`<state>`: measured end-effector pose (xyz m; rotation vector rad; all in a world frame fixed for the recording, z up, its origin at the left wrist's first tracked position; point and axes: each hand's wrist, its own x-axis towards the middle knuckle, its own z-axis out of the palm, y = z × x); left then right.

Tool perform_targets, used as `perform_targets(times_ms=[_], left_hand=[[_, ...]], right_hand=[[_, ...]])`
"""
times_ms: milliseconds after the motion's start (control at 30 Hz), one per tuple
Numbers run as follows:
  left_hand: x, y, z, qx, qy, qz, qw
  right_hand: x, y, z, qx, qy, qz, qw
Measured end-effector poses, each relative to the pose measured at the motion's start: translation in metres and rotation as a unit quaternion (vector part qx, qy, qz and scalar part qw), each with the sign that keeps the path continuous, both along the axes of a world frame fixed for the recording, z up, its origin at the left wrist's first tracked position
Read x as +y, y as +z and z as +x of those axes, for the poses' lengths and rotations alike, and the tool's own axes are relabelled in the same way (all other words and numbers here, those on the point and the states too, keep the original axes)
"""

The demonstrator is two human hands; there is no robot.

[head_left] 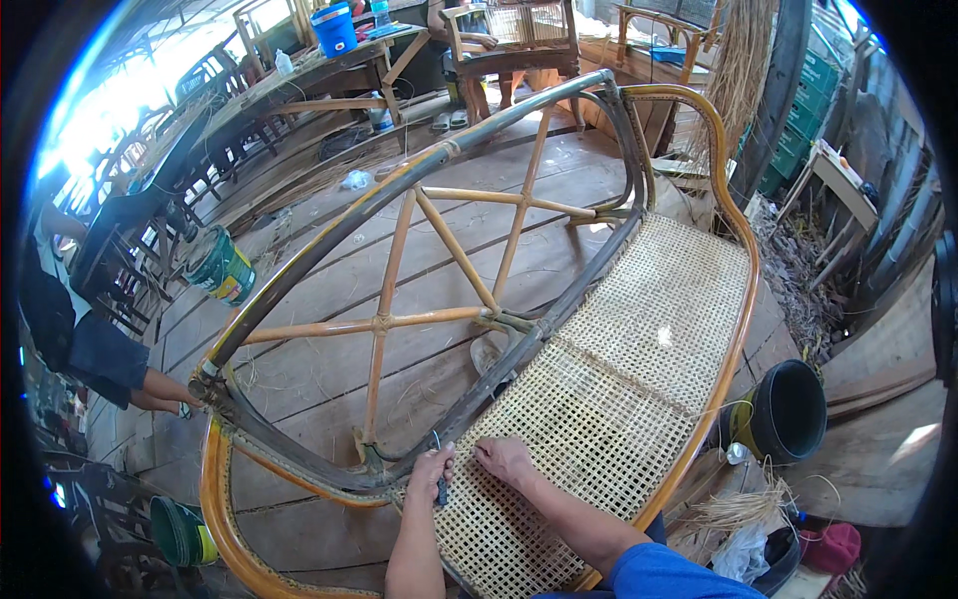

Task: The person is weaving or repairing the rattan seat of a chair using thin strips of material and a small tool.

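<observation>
A long rattan bench frame [384, 321] lies tipped in front of me, with a panel of pale woven cane [639, 339] stretched along its right side. Over the near part of the panel, beside the dark inner rail [529, 344], my left hand [431, 471] is closed around an awl-like tool [442, 491]; its dark handle shows below the fist and a thin metal tip above. Just to the right, my right hand [504, 459] rests low over the weave with fingers pinched together. Whatever they may hold is too small to make out.
To the right stands a black bucket [788, 411], with loose cane strands [743, 507] nearer me. Green buckets [222, 265] sit at the left. A person [90, 329] stands far left. A wooden chair [514, 50] and a workbench with a blue bucket [334, 30] are behind.
</observation>
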<state>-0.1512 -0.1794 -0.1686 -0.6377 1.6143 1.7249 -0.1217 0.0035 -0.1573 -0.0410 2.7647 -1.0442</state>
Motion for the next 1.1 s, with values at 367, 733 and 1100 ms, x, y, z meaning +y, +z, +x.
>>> perform_targets(times_ms=[367,733,1100], left_hand=[[0.002,0.006,-0.003,-0.018,0.008,0.009,1.0],[0.002,0.018,0.006,-0.005,-0.009,-0.019,1.0],[0.067,0.069,-0.034,0.235,-0.278,-0.198,0.91]], right_hand=[[0.001,0.001,-0.005,-0.021,0.023,0.031,0.999],[0.004,0.004,0.004,0.008,0.07,0.058,0.996],[0.096,0.058,-0.006,-0.178,-0.01,-0.033,0.983]])
